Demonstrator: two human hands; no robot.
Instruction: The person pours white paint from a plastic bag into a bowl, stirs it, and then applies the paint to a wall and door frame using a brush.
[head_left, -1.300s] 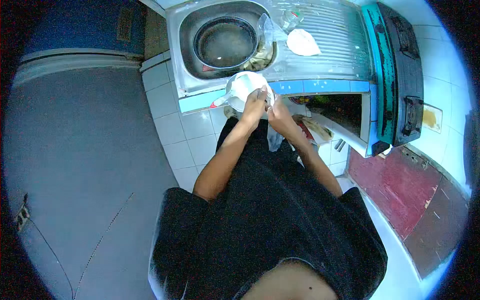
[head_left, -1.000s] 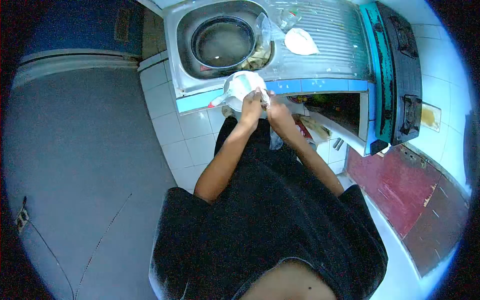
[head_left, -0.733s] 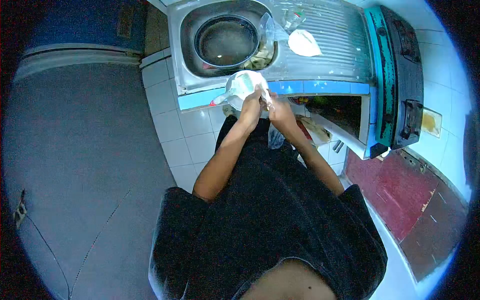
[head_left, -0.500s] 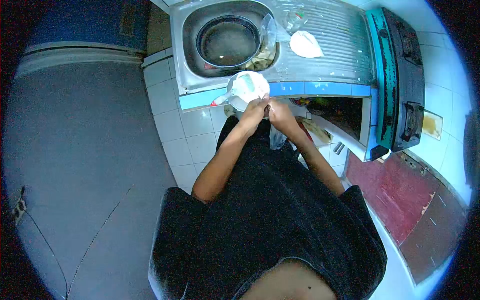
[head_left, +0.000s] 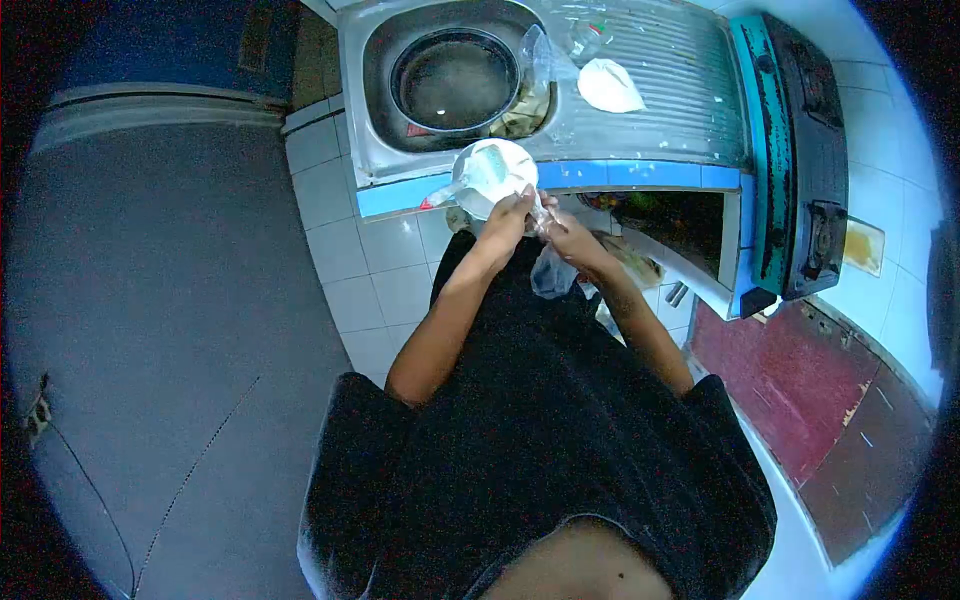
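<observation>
Now, round white vessel point(head_left: 490, 175): one, just before the grey steel sink point(head_left: 372, 150).
Left hand point(head_left: 507, 222): nearly closed, gripping its rim.
Right hand point(head_left: 572, 240): curled, grasping one clear plastic bag point(head_left: 551, 275).

The single view looks from the person's head, above and behind the hands point(head_left: 508, 217), facing forward and steeply down over the black shirt point(head_left: 540, 420). It is set back enough to take in both arms, the sink point(head_left: 375, 125) beyond the hands and the stove point(head_left: 815, 150) to their right, with a wide, bowed, dark-edged picture.
</observation>
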